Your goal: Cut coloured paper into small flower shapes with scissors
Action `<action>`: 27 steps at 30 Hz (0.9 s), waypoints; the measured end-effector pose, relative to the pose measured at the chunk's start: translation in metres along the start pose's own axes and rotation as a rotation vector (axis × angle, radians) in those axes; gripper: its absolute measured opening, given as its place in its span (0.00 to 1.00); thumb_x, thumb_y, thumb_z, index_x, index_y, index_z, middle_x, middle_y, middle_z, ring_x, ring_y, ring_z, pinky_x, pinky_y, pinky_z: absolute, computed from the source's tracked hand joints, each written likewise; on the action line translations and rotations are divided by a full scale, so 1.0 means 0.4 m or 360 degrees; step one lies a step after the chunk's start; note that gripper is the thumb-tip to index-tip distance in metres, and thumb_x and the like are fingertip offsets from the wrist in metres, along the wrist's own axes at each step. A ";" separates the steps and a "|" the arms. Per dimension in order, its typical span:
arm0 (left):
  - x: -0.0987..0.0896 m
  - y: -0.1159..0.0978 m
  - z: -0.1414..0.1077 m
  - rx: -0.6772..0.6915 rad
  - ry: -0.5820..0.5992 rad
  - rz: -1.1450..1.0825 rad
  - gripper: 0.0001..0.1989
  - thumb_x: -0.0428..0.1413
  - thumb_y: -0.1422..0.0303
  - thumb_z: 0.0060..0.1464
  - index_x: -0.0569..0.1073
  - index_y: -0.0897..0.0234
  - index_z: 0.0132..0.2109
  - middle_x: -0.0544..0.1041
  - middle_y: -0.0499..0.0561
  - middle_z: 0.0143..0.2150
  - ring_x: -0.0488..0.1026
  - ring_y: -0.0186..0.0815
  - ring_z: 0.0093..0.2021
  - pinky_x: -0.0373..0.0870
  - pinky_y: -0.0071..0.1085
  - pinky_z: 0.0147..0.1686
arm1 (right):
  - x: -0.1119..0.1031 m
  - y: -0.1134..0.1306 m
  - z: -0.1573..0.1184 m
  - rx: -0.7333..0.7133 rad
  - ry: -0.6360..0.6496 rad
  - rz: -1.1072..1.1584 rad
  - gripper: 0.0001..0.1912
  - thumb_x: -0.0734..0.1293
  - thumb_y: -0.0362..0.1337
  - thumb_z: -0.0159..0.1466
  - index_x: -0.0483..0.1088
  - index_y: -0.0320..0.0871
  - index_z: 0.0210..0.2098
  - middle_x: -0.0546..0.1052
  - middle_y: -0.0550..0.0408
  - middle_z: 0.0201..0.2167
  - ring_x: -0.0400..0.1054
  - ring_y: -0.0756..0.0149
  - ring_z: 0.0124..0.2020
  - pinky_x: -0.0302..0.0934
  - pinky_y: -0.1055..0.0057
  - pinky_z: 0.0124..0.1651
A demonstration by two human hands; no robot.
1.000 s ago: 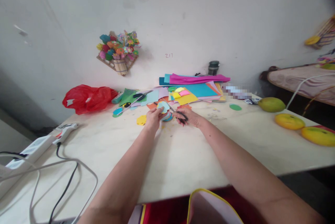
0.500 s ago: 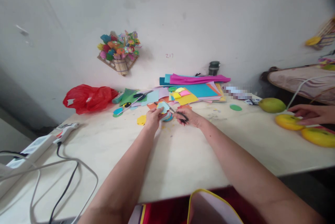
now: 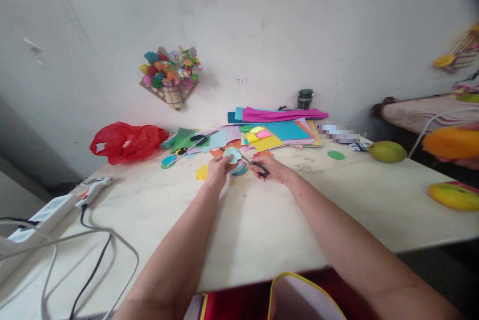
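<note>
My left hand (image 3: 219, 168) pinches a light blue paper piece (image 3: 232, 155) with a scalloped edge. Black-handled scissors (image 3: 263, 170) are gripped in my right hand (image 3: 270, 168), their blades pointing up and left at the paper's right side. Under and beside the hands lie round blue cutouts (image 3: 240, 168) and a yellow paper shape (image 3: 201, 173). Just behind the hands are an orange-red cutout (image 3: 263, 155) and a stack of coloured sheets (image 3: 292, 131).
Around the pale table (image 3: 262, 230) are a red plastic bag (image 3: 125, 141), another pair of scissors (image 3: 200, 138), a power strip (image 3: 48, 210) with cables, a green mango (image 3: 387, 152) and a yellow mango (image 3: 454, 196). Another person's hand (image 3: 466, 161) is at the right edge.
The other person's hand has lifted a yellow mango off the table and moved it right and up. My hands have barely moved, still holding the paper and the scissors.
</note>
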State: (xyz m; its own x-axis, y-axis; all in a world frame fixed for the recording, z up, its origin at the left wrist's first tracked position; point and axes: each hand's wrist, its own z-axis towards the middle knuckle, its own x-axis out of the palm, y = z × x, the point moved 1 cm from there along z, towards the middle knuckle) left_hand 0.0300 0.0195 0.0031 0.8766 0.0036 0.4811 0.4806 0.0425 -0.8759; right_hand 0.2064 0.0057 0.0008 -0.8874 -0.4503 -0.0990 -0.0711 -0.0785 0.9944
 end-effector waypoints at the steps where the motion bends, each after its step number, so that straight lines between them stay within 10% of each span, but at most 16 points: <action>1: -0.001 0.001 0.001 0.0001 0.0002 -0.0004 0.05 0.61 0.75 0.39 0.73 0.72 0.28 0.77 0.54 0.26 0.76 0.36 0.27 0.74 0.31 0.31 | -0.001 -0.001 0.001 0.0000 -0.0005 -0.0005 0.15 0.68 0.46 0.53 0.66 0.39 0.24 0.66 0.62 0.12 0.56 0.77 0.11 0.50 0.79 0.13; 27: -0.003 -0.004 -0.001 0.0044 -0.0089 0.0028 0.07 0.62 0.74 0.37 0.73 0.71 0.28 0.77 0.53 0.25 0.77 0.37 0.28 0.73 0.28 0.30 | -0.030 0.027 -0.028 0.0011 0.0064 -0.0240 0.19 0.65 0.50 0.56 0.67 0.37 0.28 0.71 0.56 0.17 0.62 0.75 0.13 0.46 0.79 0.12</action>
State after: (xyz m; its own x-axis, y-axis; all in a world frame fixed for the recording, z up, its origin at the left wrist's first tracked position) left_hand 0.0283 0.0191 0.0038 0.8819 0.0602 0.4676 0.4636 0.0698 -0.8833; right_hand 0.2214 0.0002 0.0122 -0.8473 -0.4692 -0.2488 -0.2056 -0.1422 0.9683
